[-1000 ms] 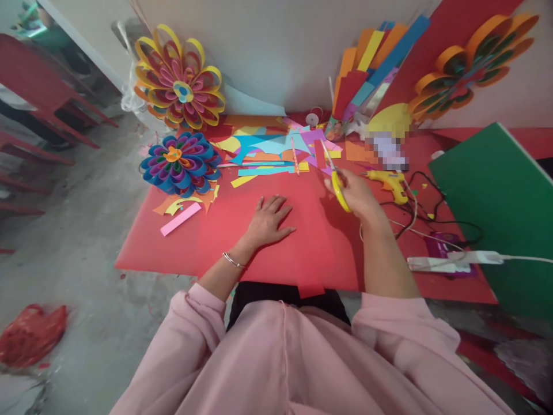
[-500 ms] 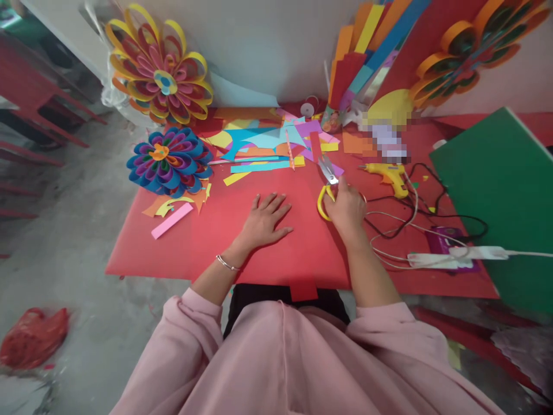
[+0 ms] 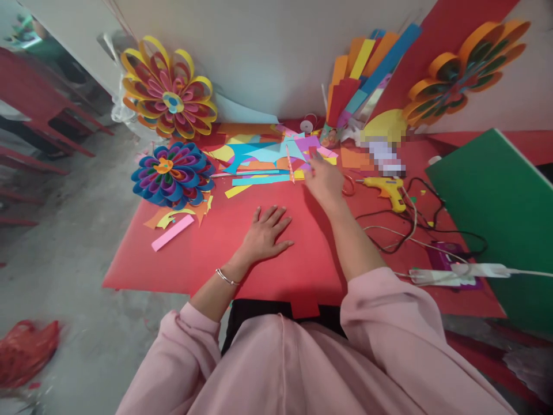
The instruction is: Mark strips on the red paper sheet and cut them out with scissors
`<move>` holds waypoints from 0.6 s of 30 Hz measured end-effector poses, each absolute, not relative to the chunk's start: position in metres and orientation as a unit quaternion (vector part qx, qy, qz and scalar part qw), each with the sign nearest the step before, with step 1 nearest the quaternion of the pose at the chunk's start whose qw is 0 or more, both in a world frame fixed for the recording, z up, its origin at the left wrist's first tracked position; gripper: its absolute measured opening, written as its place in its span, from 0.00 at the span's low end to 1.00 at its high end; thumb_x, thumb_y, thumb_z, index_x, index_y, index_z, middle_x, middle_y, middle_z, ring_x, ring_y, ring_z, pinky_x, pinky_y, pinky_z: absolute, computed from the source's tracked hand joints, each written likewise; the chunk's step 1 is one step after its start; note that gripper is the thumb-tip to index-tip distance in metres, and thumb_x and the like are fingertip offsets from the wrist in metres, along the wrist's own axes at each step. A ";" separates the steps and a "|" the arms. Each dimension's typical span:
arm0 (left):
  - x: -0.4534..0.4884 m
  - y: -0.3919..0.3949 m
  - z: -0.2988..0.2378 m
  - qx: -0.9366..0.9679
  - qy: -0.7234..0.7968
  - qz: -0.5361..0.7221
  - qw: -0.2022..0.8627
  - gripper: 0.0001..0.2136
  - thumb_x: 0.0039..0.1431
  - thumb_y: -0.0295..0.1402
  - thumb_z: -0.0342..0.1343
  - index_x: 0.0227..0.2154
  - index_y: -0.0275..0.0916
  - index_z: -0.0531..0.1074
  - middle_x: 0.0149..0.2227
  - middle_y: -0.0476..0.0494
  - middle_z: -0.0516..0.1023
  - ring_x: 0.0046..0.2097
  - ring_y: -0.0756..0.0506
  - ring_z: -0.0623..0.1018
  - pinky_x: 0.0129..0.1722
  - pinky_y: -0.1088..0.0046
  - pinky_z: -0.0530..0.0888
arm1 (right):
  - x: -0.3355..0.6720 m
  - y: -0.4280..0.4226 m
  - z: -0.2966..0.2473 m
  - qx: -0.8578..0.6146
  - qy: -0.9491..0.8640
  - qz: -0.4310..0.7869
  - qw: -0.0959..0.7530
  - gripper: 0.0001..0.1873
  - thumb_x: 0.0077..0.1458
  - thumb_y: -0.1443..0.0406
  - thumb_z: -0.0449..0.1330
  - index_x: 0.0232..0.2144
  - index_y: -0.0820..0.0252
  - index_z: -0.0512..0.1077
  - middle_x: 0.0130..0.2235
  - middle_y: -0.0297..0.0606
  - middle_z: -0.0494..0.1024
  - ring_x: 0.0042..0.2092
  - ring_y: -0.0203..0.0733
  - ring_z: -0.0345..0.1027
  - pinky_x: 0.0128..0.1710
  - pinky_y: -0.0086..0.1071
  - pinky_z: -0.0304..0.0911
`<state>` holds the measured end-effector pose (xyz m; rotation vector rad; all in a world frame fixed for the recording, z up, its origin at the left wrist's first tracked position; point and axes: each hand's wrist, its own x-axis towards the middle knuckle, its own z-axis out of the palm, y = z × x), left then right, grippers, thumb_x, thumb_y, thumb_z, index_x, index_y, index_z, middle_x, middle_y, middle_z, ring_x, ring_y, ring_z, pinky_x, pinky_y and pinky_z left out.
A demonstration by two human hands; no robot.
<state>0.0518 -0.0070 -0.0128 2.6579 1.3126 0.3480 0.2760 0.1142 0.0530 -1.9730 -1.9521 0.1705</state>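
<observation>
My left hand (image 3: 265, 233) lies flat on the red tabletop (image 3: 207, 248), palm down with fingers spread, and holds nothing. My right hand (image 3: 326, 183) reaches over the paper scraps, its fingers bent downward at the lower end of a red paper strip (image 3: 312, 151). The fingertips are partly covered, so what they grip cannot be made out. No yellow-handled scissors show in the present view. Left of the right hand lie a pencil (image 3: 290, 164), blue strips (image 3: 260, 180) and light-blue cut paper (image 3: 276, 151). A thin red ring (image 3: 349, 185) shows beside the right wrist.
Two quilled paper flowers, a yellow-red one (image 3: 173, 102) and a blue-purple one (image 3: 168, 176), stand at left. A yellow glue gun (image 3: 391, 191), tangled cords and a white power strip (image 3: 436, 275) lie at right, near a green board (image 3: 496, 219). A pink strip (image 3: 173, 233) lies front left.
My right hand, earlier holding yellow-handled scissors, has moved forward and left to the scraps; the scissors are out of sight. My left hand stays put. The view has tilted slightly upward.
</observation>
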 end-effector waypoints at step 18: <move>0.052 -0.007 -0.012 0.888 0.435 0.116 0.092 0.33 0.70 0.57 0.56 0.71 0.47 0.69 0.76 0.36 0.63 0.77 0.29 0.61 0.76 0.36 0.47 | 0.310 -0.021 0.022 -0.599 -0.516 0.414 0.451 0.27 0.68 0.44 0.59 0.56 0.55 0.76 0.37 0.39 0.86 0.37 0.46 0.83 0.36 0.41 0.82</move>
